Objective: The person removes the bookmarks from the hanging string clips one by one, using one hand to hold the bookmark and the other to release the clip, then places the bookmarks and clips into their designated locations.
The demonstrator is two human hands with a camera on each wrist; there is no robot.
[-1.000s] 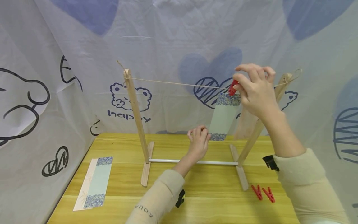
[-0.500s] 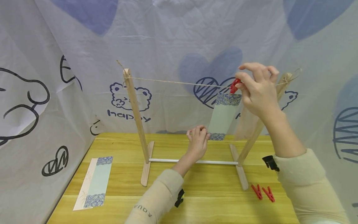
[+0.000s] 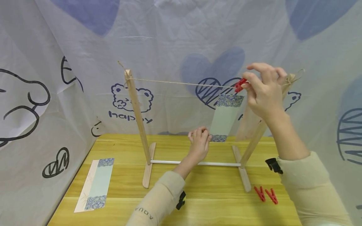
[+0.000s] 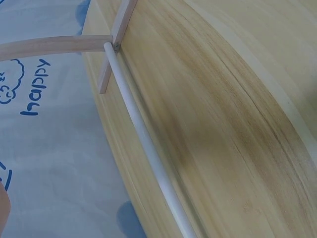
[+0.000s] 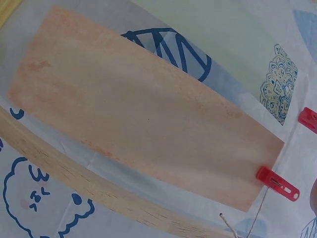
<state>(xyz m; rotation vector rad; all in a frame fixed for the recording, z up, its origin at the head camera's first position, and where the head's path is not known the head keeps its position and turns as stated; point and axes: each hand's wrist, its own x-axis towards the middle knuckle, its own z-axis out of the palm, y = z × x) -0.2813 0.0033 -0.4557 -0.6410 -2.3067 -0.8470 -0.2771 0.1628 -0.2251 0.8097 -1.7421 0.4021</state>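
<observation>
My right hand [image 3: 265, 92] pinches a red clothespin [image 3: 240, 85] at the string [image 3: 181, 83] of a wooden rack. Just below the clothespin's tip is the top edge of a pale green paper strip [image 3: 224, 119] with blue patterned ends. Its lower left edge is held by my left hand [image 3: 199, 142], fingers curled. In the right wrist view, a pinkish paper strip [image 5: 143, 109] hangs from the string by another red clothespin [image 5: 277, 183]; the pinched clothespin [image 5: 308, 119] shows at the right edge. Only a sliver of my left hand [image 4: 3, 208] enters the left wrist view.
The rack's left post [image 3: 135, 113], right post [image 3: 255, 138] and white crossbar [image 3: 220, 164] stand on the wooden table [image 3: 215, 201]. Two red clothespins [image 3: 266, 194] lie at right. A green strip [image 3: 100, 183] overlaps a pinkish strip [image 3: 86, 188] at left.
My right hand and the clothespin have moved right and slightly up, and the clothespin has tilted. It overlapped the green strip's top before and now sits just above it. My left hand barely moved.
</observation>
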